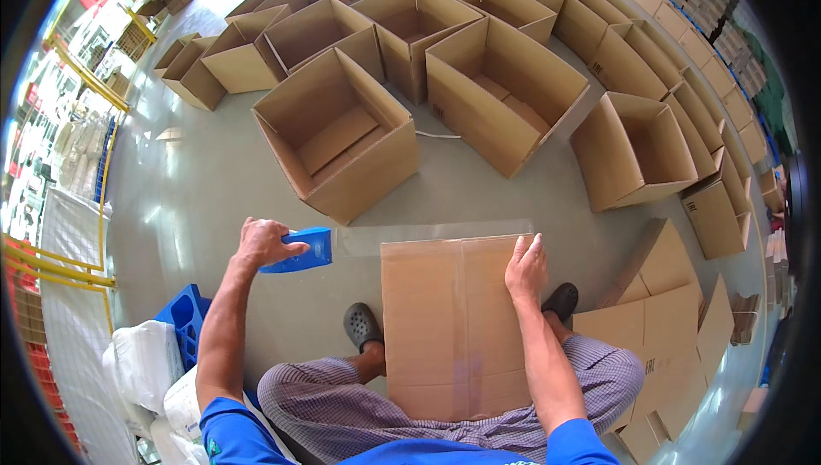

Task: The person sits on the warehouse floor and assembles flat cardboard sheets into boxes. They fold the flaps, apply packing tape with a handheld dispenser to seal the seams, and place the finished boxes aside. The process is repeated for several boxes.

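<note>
A closed cardboard box [423, 319] stands between my knees, with a strip of clear tape running down the middle of its top. My left hand [261, 242], left of the box, grips a blue tape dispenser [310, 248]. From the dispenser a band of clear tape [402, 232] stretches rightward along the box's far edge. My right hand [527, 270] lies with straightened fingers on the box's far right corner, by the tape's other end.
Open cardboard boxes [342, 140] stand in an arc ahead and to the right. Flattened cardboard [650, 328] lies at my right. On the left are a blue plastic pallet [182, 319], white wrapped bundles [147, 364] and a yellow-framed barrier [60, 264].
</note>
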{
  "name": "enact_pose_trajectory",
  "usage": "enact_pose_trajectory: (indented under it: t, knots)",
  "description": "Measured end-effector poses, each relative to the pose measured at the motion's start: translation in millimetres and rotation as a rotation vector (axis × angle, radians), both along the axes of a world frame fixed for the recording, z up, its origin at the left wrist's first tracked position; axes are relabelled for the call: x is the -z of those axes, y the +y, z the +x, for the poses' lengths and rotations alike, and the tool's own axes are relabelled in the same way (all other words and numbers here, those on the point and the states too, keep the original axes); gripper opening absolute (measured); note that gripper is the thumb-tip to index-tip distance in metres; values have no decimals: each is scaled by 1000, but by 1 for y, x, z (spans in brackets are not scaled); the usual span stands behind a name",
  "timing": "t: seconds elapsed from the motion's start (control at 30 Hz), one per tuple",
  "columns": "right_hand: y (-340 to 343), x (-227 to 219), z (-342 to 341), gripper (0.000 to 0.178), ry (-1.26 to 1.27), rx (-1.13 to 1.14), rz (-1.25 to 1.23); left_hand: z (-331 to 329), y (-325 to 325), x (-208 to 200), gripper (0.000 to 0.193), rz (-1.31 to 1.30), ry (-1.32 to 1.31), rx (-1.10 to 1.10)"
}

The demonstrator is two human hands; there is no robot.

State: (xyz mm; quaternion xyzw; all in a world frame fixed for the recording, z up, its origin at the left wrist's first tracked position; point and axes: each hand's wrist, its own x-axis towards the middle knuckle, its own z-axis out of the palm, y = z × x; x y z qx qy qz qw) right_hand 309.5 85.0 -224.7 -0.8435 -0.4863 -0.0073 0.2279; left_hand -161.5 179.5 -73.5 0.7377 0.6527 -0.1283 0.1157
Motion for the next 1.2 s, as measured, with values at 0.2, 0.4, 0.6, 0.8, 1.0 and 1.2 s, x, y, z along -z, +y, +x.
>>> enact_pose_trajectory:
  t: [0.2, 0.4, 0.6, 0.8, 1.0, 1.2]
  knots:
    - [-2, 5, -3, 56, 12, 31, 33, 26, -3, 31, 55, -4, 21, -89]
    - [-1, 8, 1, 56, 12, 15, 64, 51, 5, 76, 55, -37, 66, -66]
    - [-1, 3, -4, 57, 41, 2, 66, 119, -4, 150, 41, -5, 210, 176]
    - [-4, -2, -5, 49, -24, 19, 265, 96, -57, 161, 53, 35, 48, -231]
    - [-26, -15, -12, 28, 14, -731, 369, 72, -123, 41, 33, 321, -214, -164]
    - [-24, -40, -30, 22, 13, -989, 293, 151, -226, 36, 19, 334, -546, 420]
